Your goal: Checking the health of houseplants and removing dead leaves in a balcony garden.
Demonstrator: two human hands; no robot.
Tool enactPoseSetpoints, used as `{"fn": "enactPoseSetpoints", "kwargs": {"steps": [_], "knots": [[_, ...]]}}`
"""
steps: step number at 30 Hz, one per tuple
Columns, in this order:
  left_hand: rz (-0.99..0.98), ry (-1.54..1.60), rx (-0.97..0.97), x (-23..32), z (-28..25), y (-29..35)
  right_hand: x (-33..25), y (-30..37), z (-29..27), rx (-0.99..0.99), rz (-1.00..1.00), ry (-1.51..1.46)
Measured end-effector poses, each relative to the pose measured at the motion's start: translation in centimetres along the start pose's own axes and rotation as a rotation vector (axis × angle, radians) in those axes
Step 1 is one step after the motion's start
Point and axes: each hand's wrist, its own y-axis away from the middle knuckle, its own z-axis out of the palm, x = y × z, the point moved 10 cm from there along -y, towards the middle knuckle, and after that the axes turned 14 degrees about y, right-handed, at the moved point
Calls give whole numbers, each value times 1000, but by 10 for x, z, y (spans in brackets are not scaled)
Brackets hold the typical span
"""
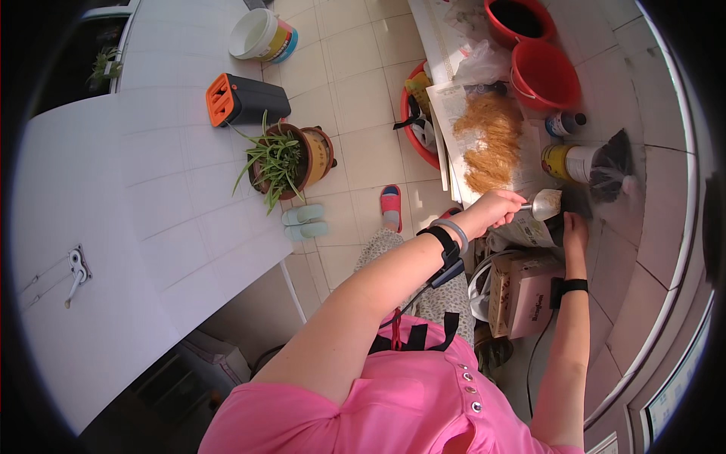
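Clamped in the left hand (499, 208), right of centre in the frame: the handle of a small metal scoop (546, 203), grip pressed together around it, bowl pointing right. Right hand (575, 231) just below the scoop, fingers reaching down onto a dark bag or pot; grip there partly hidden, cannot tell whether spread or pinched. Black bands on both wrists, plus a grey one on the left.

Crowded all around. Directly above the scoop, a sheet of newspaper (461, 113) spread on the floor with a heap of brown fibrous material (491, 140) on it. Above that, at upper right, two red buckets (544, 76), and a red basin (423, 144) half hidden under the newspaper. To the right of the scoop, a yellow tin (563, 160) lying beside a black plastic bag (612, 163), with a small bottle (563, 123) over it. Below the hands, an open cardboard box (522, 291), close against the right forearm.

Left of centre, a potted green plant (283, 159) in a brown pot, an orange-and-black case (242, 98) above it, a white bucket (261, 34) at the top. Pale green slippers (305, 222) and one red slipper (390, 208) on the tiled floor between plant and newspaper.

Scoop itself: silvery, short, shiny in sunlight, held roughly level.
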Motion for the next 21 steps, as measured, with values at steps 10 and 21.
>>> {"fn": "enactPoseSetpoints", "kwargs": {"steps": [10, 21], "knots": [[-38, 96, -18, -8, -2, 5, -33, 8, -9, -272, 314, -643], [16, 58, 10, -13, -8, 11, 18, -6, 26, -301, 226, -264]]}}
